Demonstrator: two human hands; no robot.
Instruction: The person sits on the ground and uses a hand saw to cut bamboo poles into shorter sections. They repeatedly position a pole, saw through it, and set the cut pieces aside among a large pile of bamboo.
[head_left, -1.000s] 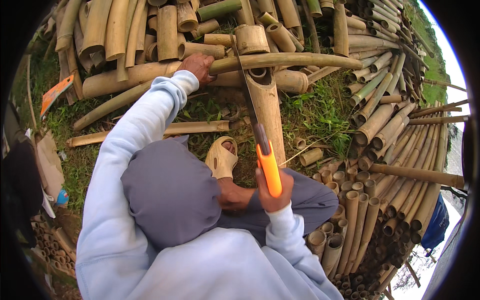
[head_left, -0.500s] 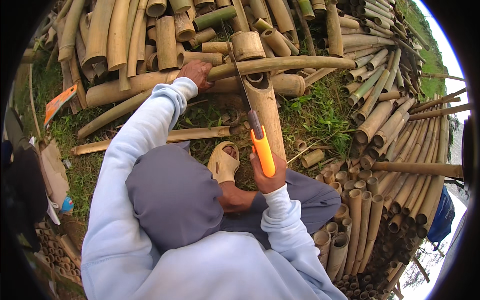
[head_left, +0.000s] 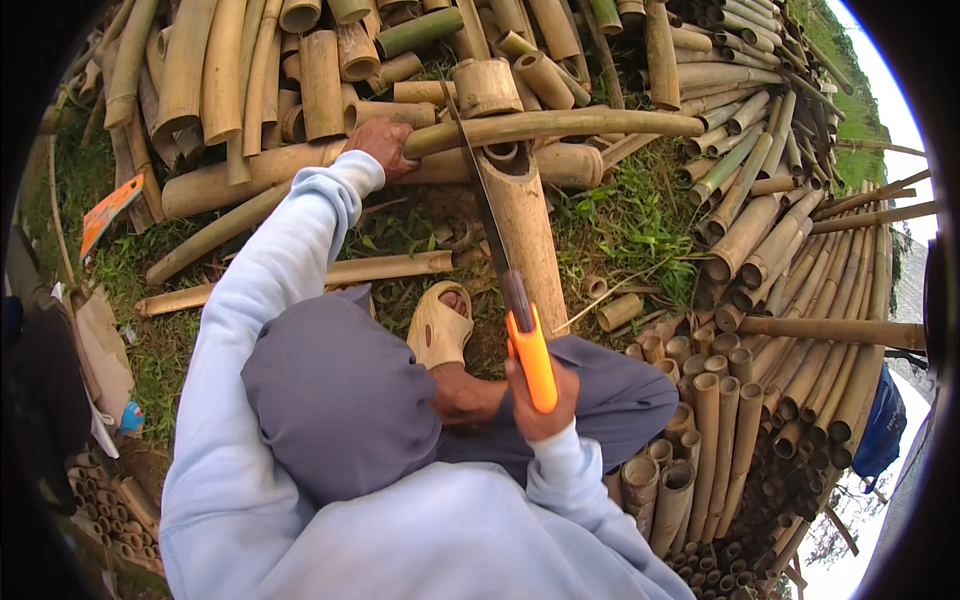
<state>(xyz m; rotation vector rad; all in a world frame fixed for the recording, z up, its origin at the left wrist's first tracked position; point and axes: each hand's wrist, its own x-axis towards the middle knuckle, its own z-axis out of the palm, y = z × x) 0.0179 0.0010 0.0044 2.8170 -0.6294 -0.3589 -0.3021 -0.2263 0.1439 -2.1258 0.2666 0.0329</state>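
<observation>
My right hand [head_left: 545, 400] is closed round the orange handle of a hand saw [head_left: 487, 210]. The saw's long dark blade runs up and away, crossing a bamboo pole [head_left: 590, 122] near its left end. My left hand [head_left: 383, 147] grips that end of the pole, just left of the blade. The pole lies sideways over a thick upright bamboo post [head_left: 527, 215] with a hollowed top, and over a thick bamboo log [head_left: 572, 165] lying behind it. How deep the blade sits in the pole I cannot tell.
Cut bamboo pieces [head_left: 322, 85] are heaped at the far side. Stacked bamboo tubes [head_left: 715, 430] fill the right. An orange-and-white flat thing [head_left: 110, 215] lies on the grass at left. A split bamboo strip [head_left: 390, 267] lies before my sandalled foot [head_left: 440, 325].
My right hand has drawn the saw back toward my body, so more blade shows on my side of the pole. My left hand keeps its hold on the pole.
</observation>
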